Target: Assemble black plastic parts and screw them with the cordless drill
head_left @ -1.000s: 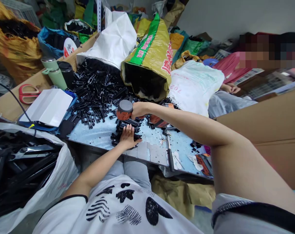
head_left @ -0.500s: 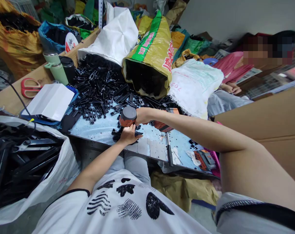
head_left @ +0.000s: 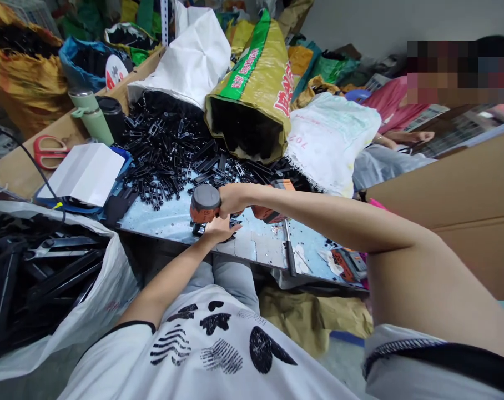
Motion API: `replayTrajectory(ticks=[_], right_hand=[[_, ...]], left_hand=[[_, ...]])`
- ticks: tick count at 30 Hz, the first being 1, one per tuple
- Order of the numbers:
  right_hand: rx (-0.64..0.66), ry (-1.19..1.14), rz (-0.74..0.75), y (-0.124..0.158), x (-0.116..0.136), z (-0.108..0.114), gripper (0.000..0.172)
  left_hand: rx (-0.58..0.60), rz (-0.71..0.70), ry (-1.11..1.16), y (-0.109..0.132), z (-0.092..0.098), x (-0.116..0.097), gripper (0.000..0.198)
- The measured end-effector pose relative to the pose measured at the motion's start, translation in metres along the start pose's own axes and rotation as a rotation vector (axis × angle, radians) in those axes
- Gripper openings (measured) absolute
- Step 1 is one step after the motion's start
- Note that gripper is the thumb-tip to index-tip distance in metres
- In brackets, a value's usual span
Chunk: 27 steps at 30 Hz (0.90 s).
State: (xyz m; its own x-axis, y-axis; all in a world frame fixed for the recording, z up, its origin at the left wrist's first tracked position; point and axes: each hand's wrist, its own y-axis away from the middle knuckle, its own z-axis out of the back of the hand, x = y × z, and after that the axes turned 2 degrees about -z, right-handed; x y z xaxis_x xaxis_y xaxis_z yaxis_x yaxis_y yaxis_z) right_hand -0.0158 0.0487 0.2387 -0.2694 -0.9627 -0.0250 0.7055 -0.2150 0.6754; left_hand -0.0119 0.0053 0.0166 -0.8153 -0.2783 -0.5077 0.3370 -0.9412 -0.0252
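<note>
My right hand (head_left: 232, 199) is wrapped round the grip of an orange and black cordless drill (head_left: 205, 204), its body upright over the front of the table. The drill's battery (head_left: 272, 214) shows past the wrist. Under the drill, my left hand (head_left: 219, 228) is closed against a black plastic part (head_left: 198, 229) at the table's front edge. The drill hides the left fingertips and most of the part, and its tip cannot be seen. A large heap of small black plastic parts (head_left: 169, 139) lies just beyond.
Sacks, a white one (head_left: 197, 55) and a yellow-green one (head_left: 256, 83), lie behind the heap. A black-handled metal tool (head_left: 290, 253) and a spare battery (head_left: 349, 265) are to the right. Red scissors (head_left: 50, 152) and a green bottle (head_left: 94, 119) stand left. Another person (head_left: 391, 105) sits at the right.
My right hand and the drill have moved slightly left over the black part. My left hand stays at nearly the same place. The other person's hand has moved right.
</note>
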Motion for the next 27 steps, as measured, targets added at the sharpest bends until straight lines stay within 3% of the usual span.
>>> replayTrajectory(ticks=[3,6,11,15,19,22,27], right_hand=[[0.007,0.04,0.016,-0.003,0.007,-0.003,0.03],[-0.036,0.027,0.043,0.0,-0.002,-0.013,0.027],[-0.078,-0.405,0.02,0.018,-0.063,-0.032,0.022],[-0.214,-0.653,-0.127,0.027,-0.126,-0.031,0.018],[-0.258,-0.632,-0.337,0.015,-0.171,-0.021,0.021],[-0.181,-0.575,-0.419,-0.002,-0.19,-0.017,0.018],[-0.093,-0.496,-0.385,-0.024,-0.203,-0.015,0.016]], left_hand=[[0.057,0.032,0.026,0.001,0.0,-0.001,0.08],[0.05,0.054,0.018,0.005,0.0,-0.002,0.076],[-0.073,-0.036,-0.074,0.006,0.0,-0.002,0.077],[-0.049,-0.084,-0.221,-0.026,0.01,0.004,0.077],[0.022,-0.091,-0.28,-0.079,0.027,0.016,0.061],[0.083,-0.045,-0.283,-0.102,0.032,0.028,0.057],[0.041,-0.081,-0.307,-0.104,0.021,0.043,0.055]])
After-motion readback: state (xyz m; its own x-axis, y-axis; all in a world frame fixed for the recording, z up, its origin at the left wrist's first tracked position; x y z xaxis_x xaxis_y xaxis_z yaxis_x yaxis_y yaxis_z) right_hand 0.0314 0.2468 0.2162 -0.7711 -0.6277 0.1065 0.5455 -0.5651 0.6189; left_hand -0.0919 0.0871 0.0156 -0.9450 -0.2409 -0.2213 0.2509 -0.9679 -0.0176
